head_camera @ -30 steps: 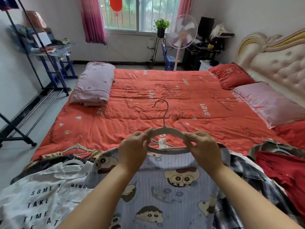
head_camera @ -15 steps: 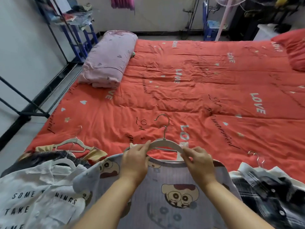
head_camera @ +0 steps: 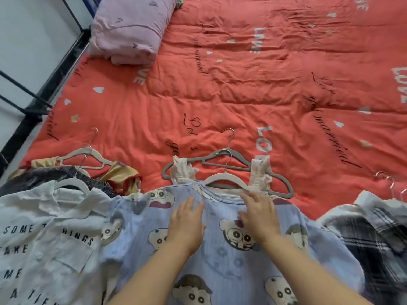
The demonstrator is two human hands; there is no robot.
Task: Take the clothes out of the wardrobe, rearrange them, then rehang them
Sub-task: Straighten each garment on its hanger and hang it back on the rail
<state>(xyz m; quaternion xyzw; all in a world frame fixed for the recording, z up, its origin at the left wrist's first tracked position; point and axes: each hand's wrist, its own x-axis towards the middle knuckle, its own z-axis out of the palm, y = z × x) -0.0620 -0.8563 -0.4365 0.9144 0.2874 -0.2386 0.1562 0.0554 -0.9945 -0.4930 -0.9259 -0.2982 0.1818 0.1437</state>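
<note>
A light blue cartoon-print shirt (head_camera: 222, 256) lies flat on the red bedspread (head_camera: 242, 84), with a white hanger (head_camera: 224, 178) in its neckline. My left hand (head_camera: 187, 223) rests palm down on the shirt's chest, fingers spread. My right hand (head_camera: 259, 214) lies flat near the collar, its fingertips at the hanger's right shoulder. Under the shirt's top edge a grey hanger (head_camera: 226, 160) carries a pale pink garment with frilled straps (head_camera: 182, 170).
A white shirt with black lettering (head_camera: 50, 238) on a white hanger lies at the left, over dark and yellow garments. A black-and-white plaid shirt (head_camera: 370, 234) lies at the right. A folded pink quilt (head_camera: 130, 29) sits far left. A black rack frame (head_camera: 33, 102) stands by the bed.
Both hands let go of the white hanger and came down flat onto the blue shirt, which now lies on the bed. My view tilted further down.
</note>
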